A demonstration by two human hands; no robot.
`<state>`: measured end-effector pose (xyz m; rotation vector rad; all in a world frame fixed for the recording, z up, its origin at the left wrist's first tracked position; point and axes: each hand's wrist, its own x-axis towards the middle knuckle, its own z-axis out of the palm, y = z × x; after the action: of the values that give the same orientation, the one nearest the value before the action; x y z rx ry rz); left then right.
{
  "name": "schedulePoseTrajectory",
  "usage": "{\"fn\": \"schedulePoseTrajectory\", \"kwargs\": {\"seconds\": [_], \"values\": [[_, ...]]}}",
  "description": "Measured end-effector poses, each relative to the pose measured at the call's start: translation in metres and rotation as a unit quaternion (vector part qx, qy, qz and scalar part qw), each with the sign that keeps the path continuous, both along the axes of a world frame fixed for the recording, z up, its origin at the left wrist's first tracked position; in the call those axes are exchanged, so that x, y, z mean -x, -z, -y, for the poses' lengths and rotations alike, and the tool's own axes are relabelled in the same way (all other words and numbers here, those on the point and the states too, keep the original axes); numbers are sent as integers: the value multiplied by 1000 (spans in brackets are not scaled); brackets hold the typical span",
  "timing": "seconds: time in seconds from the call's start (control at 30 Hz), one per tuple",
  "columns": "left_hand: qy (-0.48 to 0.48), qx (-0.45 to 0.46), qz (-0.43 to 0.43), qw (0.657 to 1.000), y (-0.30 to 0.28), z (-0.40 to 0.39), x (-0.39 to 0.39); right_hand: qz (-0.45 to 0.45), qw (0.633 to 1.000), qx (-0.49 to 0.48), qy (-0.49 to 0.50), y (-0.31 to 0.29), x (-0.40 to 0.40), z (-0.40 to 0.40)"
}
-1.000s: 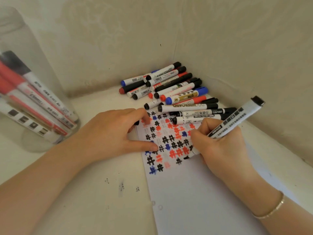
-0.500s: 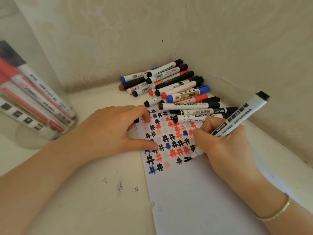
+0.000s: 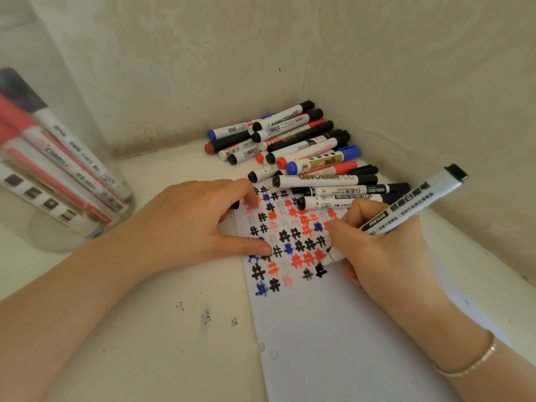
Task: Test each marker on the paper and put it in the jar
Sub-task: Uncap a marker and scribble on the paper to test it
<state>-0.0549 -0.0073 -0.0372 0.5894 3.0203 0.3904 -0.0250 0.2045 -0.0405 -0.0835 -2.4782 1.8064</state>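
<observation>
Right hand (image 3: pixel 385 256): grip closed round white marker (image 3: pixel 406 211), black end up-right, tip down on paper (image 3: pixel 333 338) at a fresh black mark (image 3: pixel 320 271). Left hand (image 3: pixel 185 224): thumb and forefinger spread flat on paper's left edge; other fingers curled, apparently around a black cap (image 3: pixel 235 205), mostly hidden. Paper flat on table (image 3: pixel 145 329), rows of black, red, blue marks. Marker pile (image 3: pixel 295 146) in far corner, nearest ones overlapping paper's top edge. Jar (image 3: pixel 58 158) far left, several markers inside, blurred.
</observation>
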Motion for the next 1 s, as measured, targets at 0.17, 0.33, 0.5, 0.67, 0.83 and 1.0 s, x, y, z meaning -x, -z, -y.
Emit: {"fn": "schedulePoseTrajectory", "kwargs": {"seconds": [0.17,0.33,0.5,0.67,0.83,1.0], "values": [[2,-2,-4,1000,-1,0,-1,2,1000,4,-5,1,1,-1],[4,6,-2,1000,0,0,-1,-18,993,117,-11,1,10,-7],[-12,-180,-76,981,5,-3,-6,10,927,361,-104,-5,19,-7],[13,-288,44,956,3,-18,-15,29,904,409,-122,-4,22,-7],[40,-293,93,951,8,-18,-14,0,924,364,-116,0,22,-8],[58,-282,82,954,8,-22,-15,3,944,308,-117,1,20,-6]]}}
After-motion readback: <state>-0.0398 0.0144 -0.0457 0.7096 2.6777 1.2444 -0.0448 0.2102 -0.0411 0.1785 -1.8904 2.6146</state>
